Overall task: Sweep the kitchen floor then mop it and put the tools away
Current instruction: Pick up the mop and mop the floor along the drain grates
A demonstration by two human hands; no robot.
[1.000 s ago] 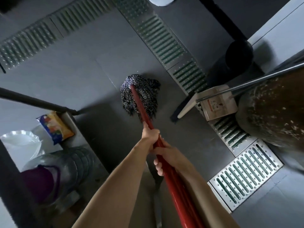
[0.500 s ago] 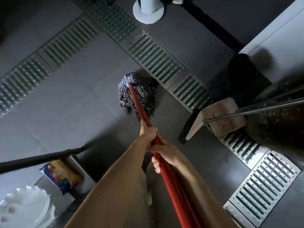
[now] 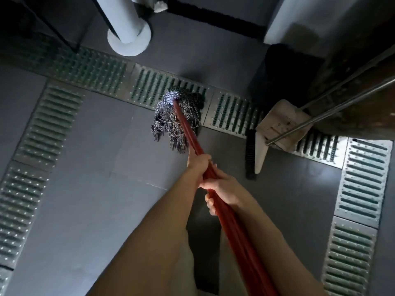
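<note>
A string mop with a dark speckled head (image 3: 177, 118) lies on the grey floor, its far edge over a metal drain grate (image 3: 149, 88). Its red handle (image 3: 233, 223) runs down toward me. My left hand (image 3: 197, 165) grips the handle higher up, closer to the mop head. My right hand (image 3: 224, 192) grips it just below, fingers wrapped around the pole. A broom with black bristles (image 3: 250, 154) and a cream dustpan (image 3: 280, 122) with a metal handle stand at the right.
Drain grates run across the floor and down both sides (image 3: 363, 189). A white round post base (image 3: 129, 38) stands at the back. A dark bin (image 3: 284, 69) and a large dark speckled object (image 3: 363, 92) sit at the right.
The mop head has been pushed farther away onto the drain grate. My view has swung up and right, so the shelf with plates and a snack bag has left the frame.
</note>
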